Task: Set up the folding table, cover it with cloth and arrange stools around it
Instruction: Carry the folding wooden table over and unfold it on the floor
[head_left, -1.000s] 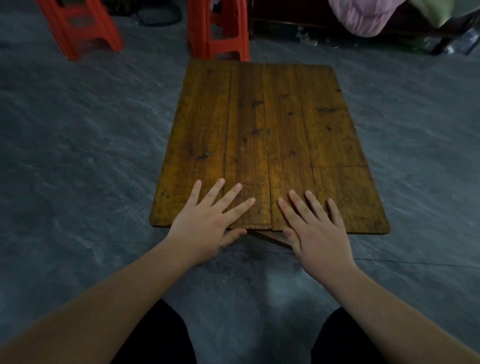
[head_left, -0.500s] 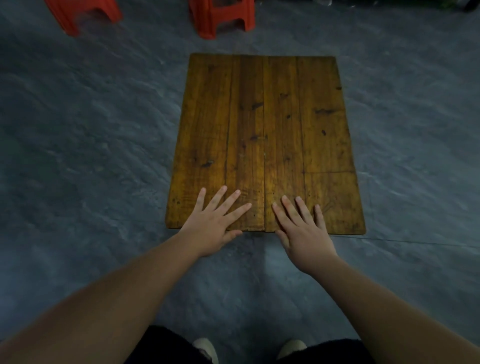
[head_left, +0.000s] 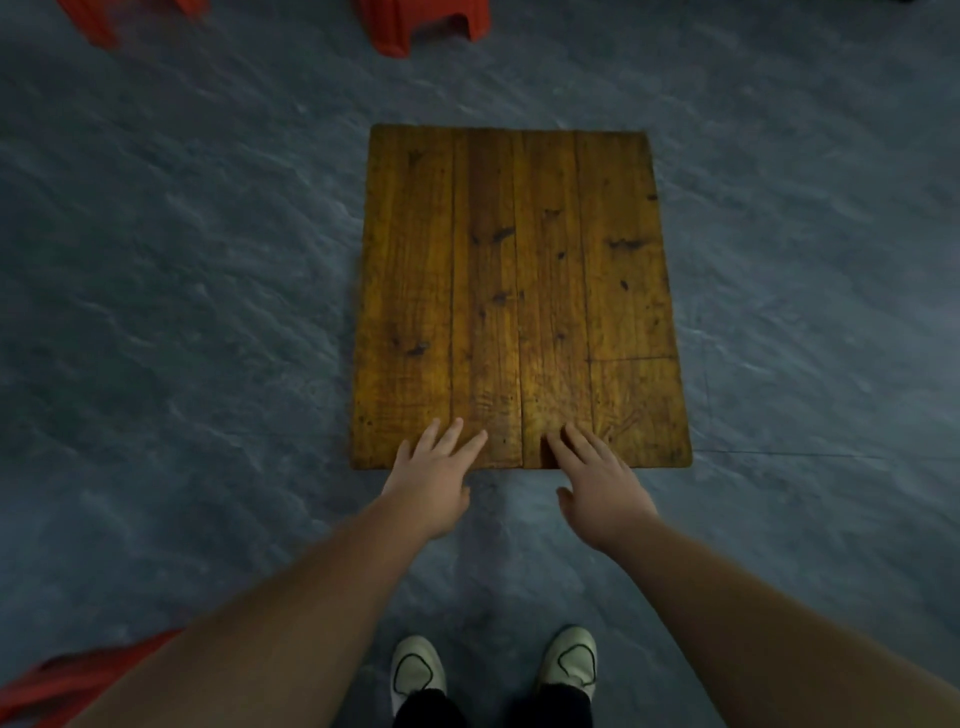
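Observation:
The wooden folding table shows its plank top in the middle of the grey floor; its legs are hidden beneath it. My left hand hovers at the near edge, fingers spread, fingertips over the wood. Just right of it, my right hand reaches over the same edge with its fingers apart. Neither hand holds anything. Two red plastic stools, one behind the table and one at the far left, are cut off by the top of the view. No cloth is in sight.
Something red, partly hidden by my left forearm, sits at the bottom left corner. My two feet in pale shoes stand on the floor just short of the table. Grey stone-patterned floor surrounds the table on every side.
The view has risen and tilted down, so the table looks smaller and my feet appear. Both hands have slid back from lying flat on the top toward its near edge.

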